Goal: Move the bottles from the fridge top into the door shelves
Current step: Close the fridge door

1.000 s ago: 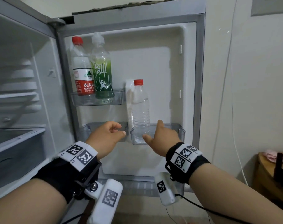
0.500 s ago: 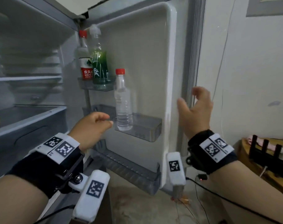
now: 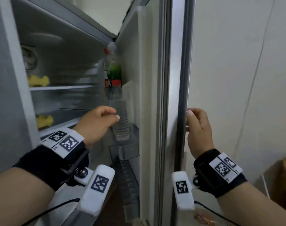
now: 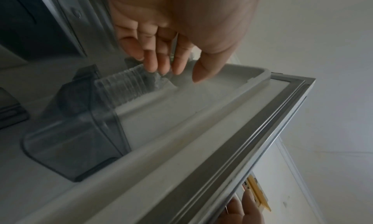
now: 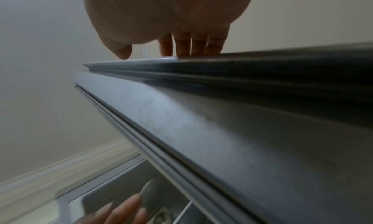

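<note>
The right hand [image 3: 198, 128] has its fingers [image 5: 182, 43] curled on the fridge door [image 3: 175, 79] edge. The left hand [image 3: 96, 123] hangs loosely curled (holding nothing) beside the clear bottle [image 3: 120, 118] standing in the door shelf [image 3: 131, 150]; two more bottles [image 3: 113, 70] stand above

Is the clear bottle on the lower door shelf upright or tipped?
Upright. The clear bottle stands with its base in the lower door shelf and its red cap on top.
</note>
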{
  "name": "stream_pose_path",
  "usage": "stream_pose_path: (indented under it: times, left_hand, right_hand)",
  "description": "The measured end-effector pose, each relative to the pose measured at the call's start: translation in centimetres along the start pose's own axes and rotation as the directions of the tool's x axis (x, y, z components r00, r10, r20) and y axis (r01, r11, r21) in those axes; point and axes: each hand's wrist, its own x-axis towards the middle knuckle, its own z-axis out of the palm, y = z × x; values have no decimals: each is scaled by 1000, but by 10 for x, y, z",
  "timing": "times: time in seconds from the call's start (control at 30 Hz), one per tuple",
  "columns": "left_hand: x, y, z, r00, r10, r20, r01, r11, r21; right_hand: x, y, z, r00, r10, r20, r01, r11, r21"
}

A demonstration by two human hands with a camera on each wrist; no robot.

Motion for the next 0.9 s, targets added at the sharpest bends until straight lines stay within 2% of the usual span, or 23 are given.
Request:
stream_pose_path:
  times: [0.17, 0.33, 0.47, 0.73, 0.9]
  left_hand:
    - [-10, -12, -41, 995, -50, -89, 57, 995, 80]
    - [-21, -27, -85, 983, -120, -140, 141, 979, 148]
    - [-35, -34, -122, 949, -134, -285, 170, 980, 102]
    - [-61, -45, -170, 878, -184, -442, 241, 967, 76]
    - [-69, -48, -179, 862, -183, -472, 250, 965, 83]
  right_hand:
    - [-19, -15, 50, 981, -62, 184, 32, 987, 158]
    - [-33, -26, 91, 939, -129, 317, 63, 975, 211]
    - [-48, -32, 132, 893, -184, 411, 83, 964, 253]
    - [-73, -34, 202, 814, -256, 521, 217, 967, 137]
    - [-82, -39, 223, 736, -216, 641, 237, 970, 55]
